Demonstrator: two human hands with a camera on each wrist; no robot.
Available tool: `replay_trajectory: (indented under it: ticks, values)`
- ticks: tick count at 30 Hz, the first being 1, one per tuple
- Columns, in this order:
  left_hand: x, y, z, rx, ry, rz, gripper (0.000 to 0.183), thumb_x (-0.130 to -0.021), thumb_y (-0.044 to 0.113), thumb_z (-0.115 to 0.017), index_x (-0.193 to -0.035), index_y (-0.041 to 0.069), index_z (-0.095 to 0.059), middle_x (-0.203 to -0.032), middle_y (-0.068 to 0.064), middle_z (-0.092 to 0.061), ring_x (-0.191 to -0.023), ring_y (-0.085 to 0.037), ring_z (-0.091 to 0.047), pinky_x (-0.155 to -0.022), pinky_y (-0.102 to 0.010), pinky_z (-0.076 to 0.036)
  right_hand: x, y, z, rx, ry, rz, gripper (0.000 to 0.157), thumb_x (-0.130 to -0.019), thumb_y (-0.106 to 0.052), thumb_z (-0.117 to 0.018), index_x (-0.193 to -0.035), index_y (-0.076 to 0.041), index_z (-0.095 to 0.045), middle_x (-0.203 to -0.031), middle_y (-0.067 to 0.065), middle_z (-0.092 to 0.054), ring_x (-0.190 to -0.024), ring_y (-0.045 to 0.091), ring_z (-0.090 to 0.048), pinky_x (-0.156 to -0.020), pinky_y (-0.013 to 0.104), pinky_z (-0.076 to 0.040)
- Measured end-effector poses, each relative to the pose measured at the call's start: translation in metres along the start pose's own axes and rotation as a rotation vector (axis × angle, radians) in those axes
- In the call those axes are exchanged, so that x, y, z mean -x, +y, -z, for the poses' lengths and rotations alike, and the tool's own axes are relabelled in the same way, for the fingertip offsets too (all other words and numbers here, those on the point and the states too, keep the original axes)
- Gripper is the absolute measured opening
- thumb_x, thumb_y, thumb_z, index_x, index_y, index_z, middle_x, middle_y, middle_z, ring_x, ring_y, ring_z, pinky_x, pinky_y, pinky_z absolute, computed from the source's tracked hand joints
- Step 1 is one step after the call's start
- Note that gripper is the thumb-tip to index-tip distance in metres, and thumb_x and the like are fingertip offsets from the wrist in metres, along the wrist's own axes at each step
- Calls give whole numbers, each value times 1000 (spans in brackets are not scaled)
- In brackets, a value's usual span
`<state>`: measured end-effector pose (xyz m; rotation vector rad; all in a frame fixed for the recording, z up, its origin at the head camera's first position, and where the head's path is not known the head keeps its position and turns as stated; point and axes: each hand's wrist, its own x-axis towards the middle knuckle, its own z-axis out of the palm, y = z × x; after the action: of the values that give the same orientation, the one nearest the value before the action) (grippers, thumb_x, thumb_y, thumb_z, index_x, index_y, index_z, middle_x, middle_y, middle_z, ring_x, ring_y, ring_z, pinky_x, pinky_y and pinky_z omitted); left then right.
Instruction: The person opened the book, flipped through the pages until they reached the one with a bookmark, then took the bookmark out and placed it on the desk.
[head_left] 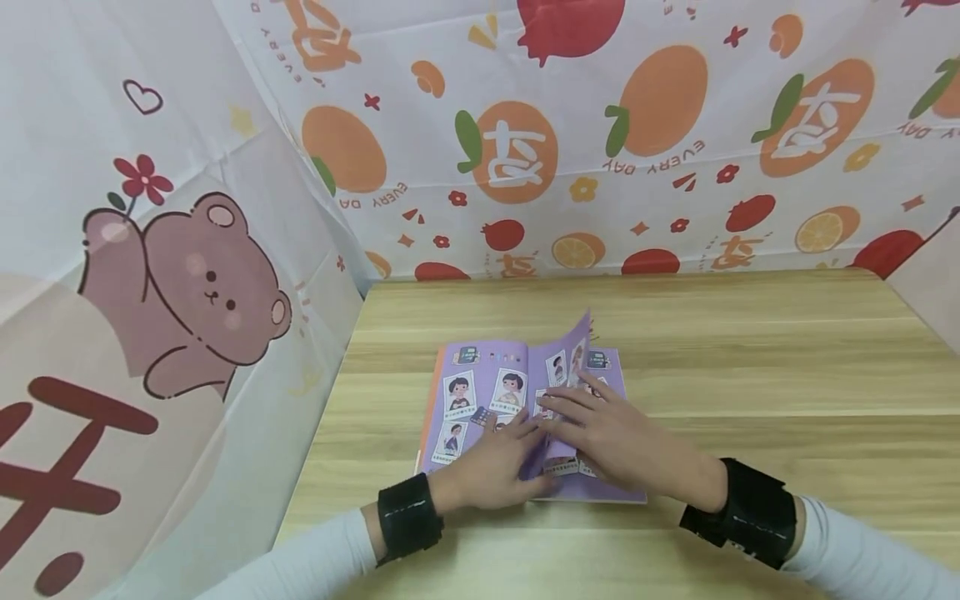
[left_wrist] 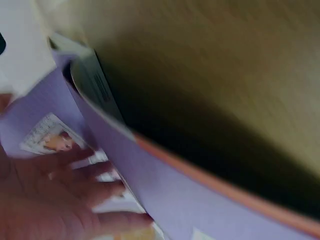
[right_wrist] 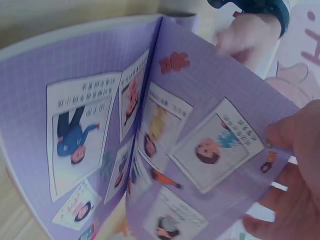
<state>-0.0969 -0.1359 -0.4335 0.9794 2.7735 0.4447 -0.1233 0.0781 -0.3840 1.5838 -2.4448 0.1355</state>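
Observation:
An open purple book [head_left: 480,379] with small framed cartoon pictures of people lies on the wooden table. One page [head_left: 567,343] stands partly lifted from its right half. My left hand [head_left: 491,467] rests by the centre fold, fingers extended across the pages; the left wrist view shows these fingers [left_wrist: 107,192] spread over the paper. My right hand [head_left: 611,429] is at the raised page. In the right wrist view, the thumb [right_wrist: 282,131] lies on the near side of that page's edge and the other fingers are behind it, pinching it.
The light wooden table [head_left: 750,375] extends to the right of the book and behind it. A fruit-patterned cloth [head_left: 585,179] hangs along the back edge. At the left hangs a cloth with a printed bear [head_left: 217,283]. Black bands [head_left: 410,517] circle both wrists.

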Motion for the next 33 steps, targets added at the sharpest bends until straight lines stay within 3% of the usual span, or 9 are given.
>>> replay_trajectory:
  ticks: [2,4,7,9,12,18,22,25,33]
  values:
    - [0,4,-3,27,67,44,64,-86,41,-47,-136,3,-35,-138,-16,-42,-127,-33,-28,-96,-70,-23,0,-3,-1,-2,40,-14,49,-84,-26,-58,-131,-15,-47,-141,12,-40,-130,27,-24,-105,56,-25]
    - [1,6,-3,87,134,88,49,-83,28,-52,-125,2,-48,-121,-16,-58,-112,-25,-49,-94,-62,-36,2,-1,-5,4,67,-54,58,-86,-33,-55,-137,-12,-37,-146,16,-28,-133,29,-15,-105,55,-24]
    - [4,5,1,248,227,173,30,-82,18,-55,-107,2,-56,-90,-10,-67,-76,-11,-60,-73,-37,-54,9,5,-12,15,56,-128,74,-85,-38,-55,-142,-5,-22,-149,21,-16,-133,32,-8,-104,55,-26]
    - [7,1,4,339,291,226,20,-81,16,-56,-97,4,-56,-74,-4,-62,-55,-4,-52,-49,-25,-51,15,8,-17,-2,-1,-169,79,-84,-40,-56,-142,-3,-18,-149,22,-14,-133,32,-7,-104,56,-27]
    - [11,-9,8,417,370,308,28,-83,17,-57,-103,-2,-55,-81,-8,-65,-62,-7,-56,-51,-24,-51,26,9,-25,-76,-138,-211,79,-83,-42,-57,-142,-5,-20,-150,20,-15,-133,32,-9,-103,56,-27]
    - [23,-27,16,267,441,444,43,-80,22,-61,-107,-11,-55,-98,-23,-64,-88,-26,-57,-73,-45,-52,40,8,-32,-250,-351,-253,70,-84,-43,-55,-139,-8,-32,-148,18,-22,-131,33,-17,-103,57,-28]
    - [36,-38,18,177,453,460,21,-81,20,-58,-81,-1,-60,-80,-12,-61,-72,-21,-53,-58,-39,-47,47,6,-32,-289,-422,-267,69,-83,-43,-57,-137,-7,-35,-146,19,-28,-128,35,-24,-101,57,-31]
    - [50,-46,18,102,430,504,25,-78,17,-58,-56,10,-46,-59,-3,-45,-54,-17,-40,-45,-31,-32,48,6,-31,-304,-424,-260,71,-81,-42,-60,-137,-6,-36,-144,21,-30,-127,37,-25,-99,58,-32]
    - [66,-53,12,-81,239,527,35,-73,16,-59,-43,17,-41,-45,5,-41,-46,-12,-37,-57,-41,-36,49,6,-31,-290,-413,-257,72,-77,-40,-65,-135,-5,-39,-142,22,-34,-125,38,-29,-98,58,-33]
